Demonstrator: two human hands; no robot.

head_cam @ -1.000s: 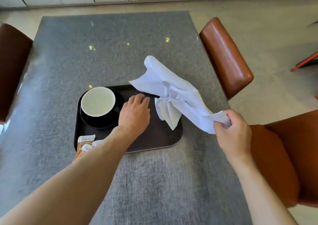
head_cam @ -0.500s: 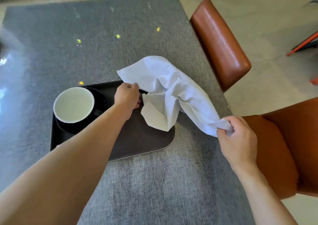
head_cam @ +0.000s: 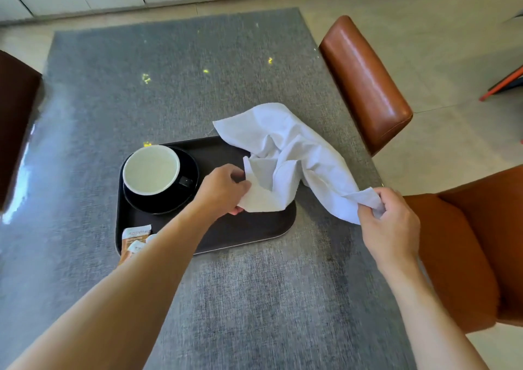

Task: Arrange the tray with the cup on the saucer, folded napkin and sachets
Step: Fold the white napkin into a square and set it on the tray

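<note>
The napkin I held was soft white cloth, matt and much creased. The tray under it looked like dark brown plastic, smooth with a dull sheen. The cup and saucer seemed glazed ceramic, black and glossy outside, the cup pale and matt within. The sachets looked like printed paper. The table had a grey woven-looking pattern under a shiny, reflecting finish. The chair beside it was smooth, glossy brown leather or something like it.
</note>
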